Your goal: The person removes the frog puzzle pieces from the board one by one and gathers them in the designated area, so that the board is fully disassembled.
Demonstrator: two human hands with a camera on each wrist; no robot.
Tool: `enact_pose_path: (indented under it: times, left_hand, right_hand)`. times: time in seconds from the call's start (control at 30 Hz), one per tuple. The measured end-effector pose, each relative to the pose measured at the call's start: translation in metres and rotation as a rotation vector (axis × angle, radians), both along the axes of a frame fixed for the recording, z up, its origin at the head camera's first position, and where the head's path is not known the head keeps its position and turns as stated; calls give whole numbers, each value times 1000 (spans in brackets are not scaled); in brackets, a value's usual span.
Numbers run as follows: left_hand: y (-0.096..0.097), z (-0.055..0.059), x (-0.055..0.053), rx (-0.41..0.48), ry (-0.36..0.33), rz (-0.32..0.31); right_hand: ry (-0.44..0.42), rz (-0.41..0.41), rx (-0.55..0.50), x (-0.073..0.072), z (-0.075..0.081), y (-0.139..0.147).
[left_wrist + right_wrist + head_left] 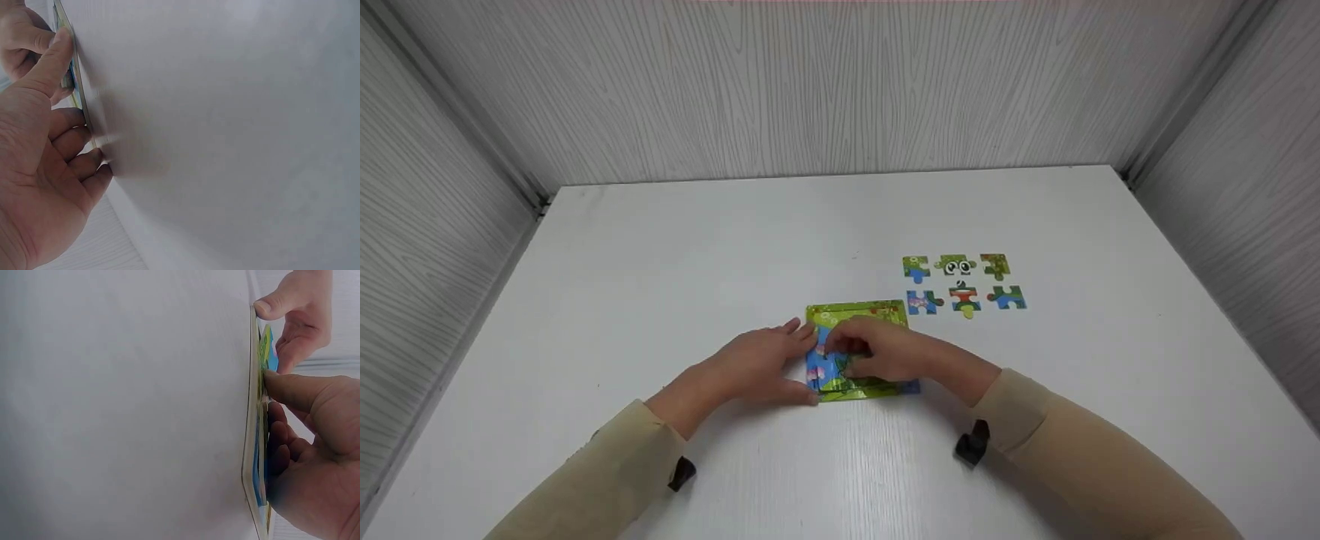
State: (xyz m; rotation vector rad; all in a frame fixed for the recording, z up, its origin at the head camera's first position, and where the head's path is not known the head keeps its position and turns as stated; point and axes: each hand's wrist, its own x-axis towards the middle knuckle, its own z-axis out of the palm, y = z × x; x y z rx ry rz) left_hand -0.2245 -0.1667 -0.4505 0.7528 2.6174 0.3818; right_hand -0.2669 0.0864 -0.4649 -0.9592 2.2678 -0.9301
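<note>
A jigsaw tray (pixel 859 307) with a green and blue picture lies flat on the table. My left hand (pixel 761 364) holds its left side, with the fingers near the far corner and the thumb at the near corner. Over the tray, my right hand (pixel 885 349) has its thumb and fingers bent together on a green and blue puzzle piece (pixel 271 349). That piece tilts up from the tray in the right wrist view. The right hand hides much of the tray's middle and right part.
Several loose puzzle pieces lie in two rows beyond the tray to the right, among them one with eyes (pixel 958 266) and one with a red and green pattern (pixel 964 298). The white table (pixel 697 247) is bounded by wood-grain panels (pixel 840 90) at the back and sides.
</note>
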Motion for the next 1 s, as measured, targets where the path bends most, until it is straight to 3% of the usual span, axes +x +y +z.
enact_pose_path:
  times: [0.43, 1.0]
  left_hand:
    - [1, 2, 0, -1, -7, 9]
    - [0, 2, 1, -7, -10, 12]
  right_hand:
    - [-22, 9, -60, 2, 0, 2]
    - [-14, 15, -33, 1, -2, 2]
